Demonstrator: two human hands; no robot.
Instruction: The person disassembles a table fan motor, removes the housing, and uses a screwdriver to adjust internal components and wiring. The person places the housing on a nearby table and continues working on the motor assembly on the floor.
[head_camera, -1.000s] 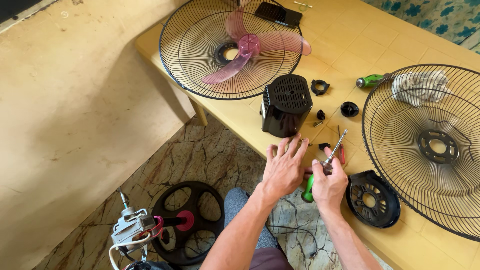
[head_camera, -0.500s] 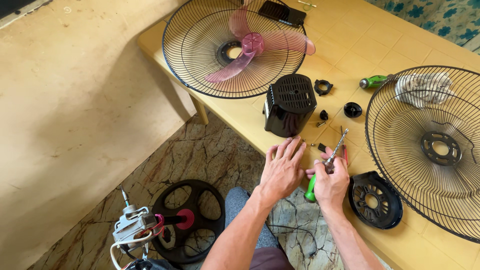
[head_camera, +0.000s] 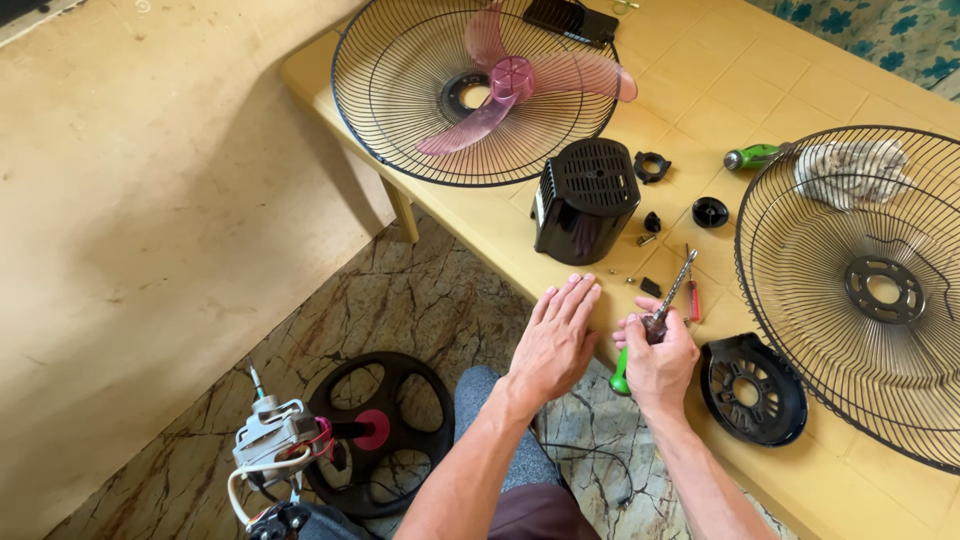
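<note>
I see a green-handled screwdriver (head_camera: 655, 325) over the yellow table (head_camera: 700, 80), black wire fan guards (head_camera: 400, 120), translucent pink blades (head_camera: 525, 90), a black motor cover (head_camera: 585, 200), a brown veined marble floor (head_camera: 400, 300) and a blue floral cloth (head_camera: 890, 30).

The left hand (head_camera: 553, 345) lay flat, fingers together pointing to one o'clock; the right hand (head_camera: 658, 362) was fisted, thumb uppermost.
</note>
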